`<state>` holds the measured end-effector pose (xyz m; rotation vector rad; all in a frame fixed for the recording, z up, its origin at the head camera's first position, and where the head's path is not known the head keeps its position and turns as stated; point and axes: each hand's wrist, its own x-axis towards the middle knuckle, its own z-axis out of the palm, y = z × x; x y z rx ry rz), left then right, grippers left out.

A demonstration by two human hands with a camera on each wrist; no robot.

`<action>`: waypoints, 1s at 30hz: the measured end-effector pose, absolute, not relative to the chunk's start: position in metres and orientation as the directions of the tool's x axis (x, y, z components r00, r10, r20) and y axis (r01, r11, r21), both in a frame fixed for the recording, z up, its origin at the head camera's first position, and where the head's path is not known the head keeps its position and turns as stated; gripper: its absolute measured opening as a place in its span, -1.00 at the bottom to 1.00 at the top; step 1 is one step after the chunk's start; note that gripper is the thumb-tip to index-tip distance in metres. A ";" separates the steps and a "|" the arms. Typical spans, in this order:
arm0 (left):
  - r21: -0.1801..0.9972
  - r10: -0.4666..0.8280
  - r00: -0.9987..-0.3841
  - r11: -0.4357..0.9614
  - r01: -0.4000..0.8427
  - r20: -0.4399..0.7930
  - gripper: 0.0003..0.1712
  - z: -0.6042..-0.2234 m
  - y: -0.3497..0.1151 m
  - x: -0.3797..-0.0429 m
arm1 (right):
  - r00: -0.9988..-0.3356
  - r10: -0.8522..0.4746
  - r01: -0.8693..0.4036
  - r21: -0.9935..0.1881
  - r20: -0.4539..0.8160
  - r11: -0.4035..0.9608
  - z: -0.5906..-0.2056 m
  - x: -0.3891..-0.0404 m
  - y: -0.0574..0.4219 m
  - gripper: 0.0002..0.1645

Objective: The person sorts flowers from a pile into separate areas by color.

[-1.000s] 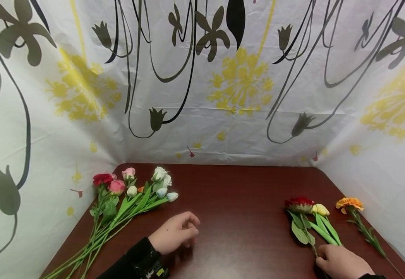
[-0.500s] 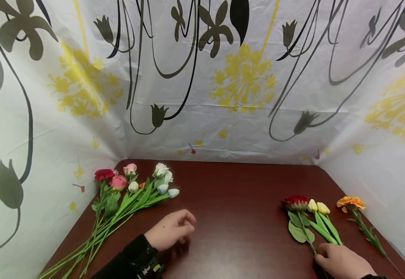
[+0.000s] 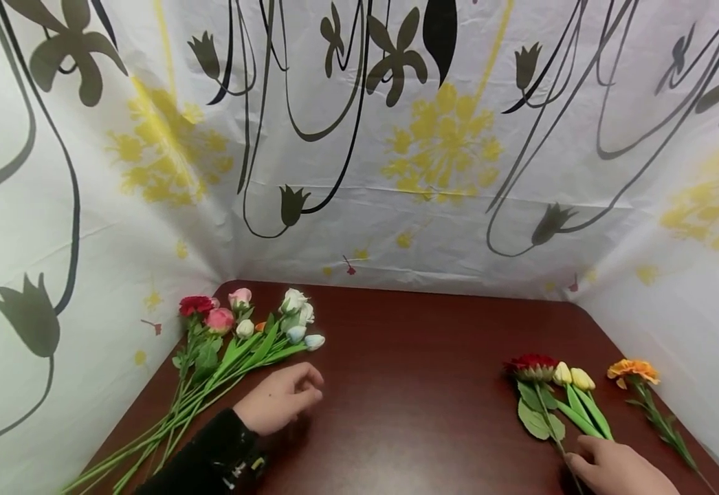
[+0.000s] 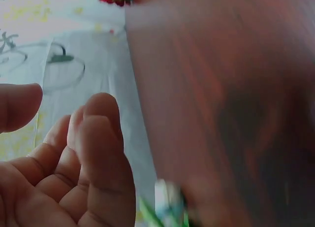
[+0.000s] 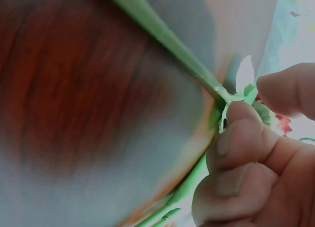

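Note:
At the table's right side, my right hand (image 3: 621,467) has its fingers curled at the stem of a red flower (image 3: 533,368) with broad green leaves. In the right wrist view, that green stem (image 5: 172,47) runs to the thumb and index finger. Beside it lie yellow tulips (image 3: 582,379), their lower stems hidden by the hand. My left hand (image 3: 282,399) hovers over the left part of the table, fingers loosely bent and nothing in them. Just left of it lies a bunch of long-stemmed flowers (image 3: 229,364) in red, pink, white and pale blue.
An orange flower (image 3: 634,372) lies alone near the right edge of the dark red-brown table (image 3: 409,357). White cloth (image 3: 359,227) printed with grey and yellow flowers encloses the back and both sides.
My left hand has drifted left, closer to the bunch. The red flower has shifted slightly left from the yellow tulips, so both tulip heads show. The right hand stays at the stem.

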<state>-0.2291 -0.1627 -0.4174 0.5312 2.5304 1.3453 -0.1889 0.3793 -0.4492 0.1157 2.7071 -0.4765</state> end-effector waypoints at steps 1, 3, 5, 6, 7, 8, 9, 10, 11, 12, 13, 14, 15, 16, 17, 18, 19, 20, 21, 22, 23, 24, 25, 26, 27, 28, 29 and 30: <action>0.821 0.398 -0.917 0.532 0.207 -0.026 -0.74 -0.415 -0.170 -0.230 | -0.921 0.012 0.148 -0.321 -0.390 0.935 -0.450 -0.188 0.381 -0.66; 0.783 0.348 -0.937 0.586 0.209 -0.010 -0.74 -0.410 -0.185 -0.231 | -0.920 0.010 0.154 -0.337 -0.392 0.929 -0.450 -0.188 0.384 -0.67; 0.725 0.287 -0.958 0.657 0.206 0.012 -0.78 -0.403 -0.201 -0.232 | -0.920 0.013 0.163 -0.350 -0.392 0.923 -0.451 -0.187 0.387 -0.67; 0.695 0.259 -0.966 0.690 0.202 0.023 -0.80 -0.400 -0.210 -0.233 | -0.920 0.015 0.166 -0.354 -0.392 0.920 -0.451 -0.186 0.389 -0.67; 0.660 0.231 -0.972 0.725 0.198 0.039 -0.82 -0.396 -0.218 -0.234 | -0.921 0.017 0.168 -0.357 -0.390 0.919 -0.451 -0.186 0.390 -0.67; 0.622 0.204 -0.977 0.758 0.195 0.057 -0.82 -0.393 -0.226 -0.235 | -0.922 0.018 0.169 -0.360 -0.387 0.918 -0.450 -0.186 0.391 -0.67; 0.590 0.182 -0.981 0.785 0.188 0.072 -0.82 -0.390 -0.234 -0.236 | -0.923 0.019 0.169 -0.362 -0.383 0.917 -0.450 -0.186 0.392 -0.68; 0.559 0.161 -0.983 0.809 0.183 0.090 -0.82 -0.387 -0.243 -0.237 | -0.926 0.012 0.162 -0.367 -0.378 0.916 -0.450 -0.186 0.393 -0.67; 0.530 0.146 -0.984 0.829 0.180 0.106 -0.80 -0.386 -0.251 -0.239 | -0.926 0.011 0.162 -0.373 -0.377 0.914 -0.449 -0.187 0.393 -0.68; 0.511 0.132 -0.985 0.842 0.172 0.115 -0.79 -0.386 -0.260 -0.241 | -0.928 0.009 0.159 -0.375 -0.374 0.913 -0.449 -0.187 0.394 -0.68; 0.491 0.115 -0.986 0.856 0.160 0.121 -0.78 -0.387 -0.268 -0.242 | -0.928 0.009 0.160 -0.379 -0.372 0.911 -0.449 -0.188 0.394 -0.69; 0.482 0.102 -0.988 0.864 0.145 0.115 -0.77 -0.388 -0.276 -0.244 | -0.930 0.006 0.158 -0.382 -0.369 0.910 -0.449 -0.188 0.394 -0.69; 0.475 0.086 -0.991 0.871 0.126 0.105 -0.76 -0.390 -0.284 -0.245 | -0.930 0.005 0.156 -0.384 -0.367 0.910 -0.449 -0.189 0.394 -0.69; 0.467 0.071 -0.993 0.878 0.105 0.091 -0.75 -0.392 -0.292 -0.246 | -0.930 0.002 0.154 -0.386 -0.367 0.910 -0.449 -0.189 0.394 -0.69; 0.466 0.055 -0.996 0.881 0.080 0.066 -0.74 -0.394 -0.300 -0.247 | -0.930 0.005 0.157 -0.385 -0.368 0.910 -0.449 -0.190 0.394 -0.69; 0.461 0.033 -0.998 0.886 0.051 0.046 -0.74 -0.396 -0.307 -0.248 | -0.930 0.004 0.156 -0.384 -0.368 0.910 -0.449 -0.190 0.394 -0.69; 0.452 0.011 -0.999 0.892 0.026 0.035 -0.73 -0.397 -0.314 -0.249 | -0.930 0.002 0.154 -0.383 -0.369 0.911 -0.449 -0.190 0.394 -0.69; 0.445 -0.010 -1.000 0.895 0.003 0.027 -0.73 -0.398 -0.320 -0.249 | -0.929 0.001 0.152 -0.381 -0.370 0.912 -0.449 -0.190 0.394 -0.69; 0.435 -0.029 -0.999 0.900 -0.016 0.024 -0.75 -0.399 -0.325 -0.250 | -0.929 0.001 0.153 -0.380 -0.370 0.912 -0.449 -0.190 0.394 -0.68; 0.428 -0.043 -0.999 0.903 -0.030 0.021 -0.78 -0.399 -0.330 -0.250 | -0.929 -0.004 0.148 -0.381 -0.369 0.913 -0.449 -0.189 0.394 -0.68; 0.426 -0.052 -0.998 0.904 -0.041 0.016 -0.81 -0.400 -0.334 -0.251 | -0.930 -0.008 0.144 -0.382 -0.368 0.913 -0.448 -0.189 0.394 -0.68; 0.418 -0.055 -0.998 0.907 -0.042 0.019 -0.83 -0.401 -0.337 -0.252 | -0.930 -0.004 0.147 -0.382 -0.368 0.912 -0.447 -0.188 0.393 -0.68; 0.414 -0.052 -0.999 0.909 -0.041 0.016 -0.82 -0.402 -0.339 -0.253 | -0.931 -0.006 0.145 -0.383 -0.366 0.912 -0.447 -0.188 0.393 -0.68; 0.407 -0.045 -0.999 0.912 -0.037 0.011 -0.79 -0.404 -0.340 -0.254 | -0.931 -0.003 0.149 -0.387 -0.366 0.910 -0.446 -0.187 0.392 -0.68; 0.401 -0.038 -0.999 0.915 -0.033 0.005 -0.74 -0.406 -0.341 -0.255 | -0.932 -0.007 0.146 -0.391 -0.363 0.909 -0.446 -0.187 0.391 -0.68; 0.396 -0.032 -0.999 0.918 -0.028 0.003 -0.69 -0.409 -0.341 -0.256 | -0.932 -0.010 0.143 -0.395 -0.361 0.907 -0.445 -0.186 0.390 -0.68; 0.384 -0.025 -1.000 0.923 -0.022 0.003 -0.65 -0.411 -0.341 -0.256 | -0.933 -0.010 0.144 -0.398 -0.361 0.906 -0.444 -0.187 0.389 -0.69; 0.370 -0.020 -1.000 0.929 -0.016 0.005 -0.65 -0.413 -0.341 -0.256 | -0.933 -0.010 0.145 -0.401 -0.360 0.905 -0.444 -0.186 0.388 -0.70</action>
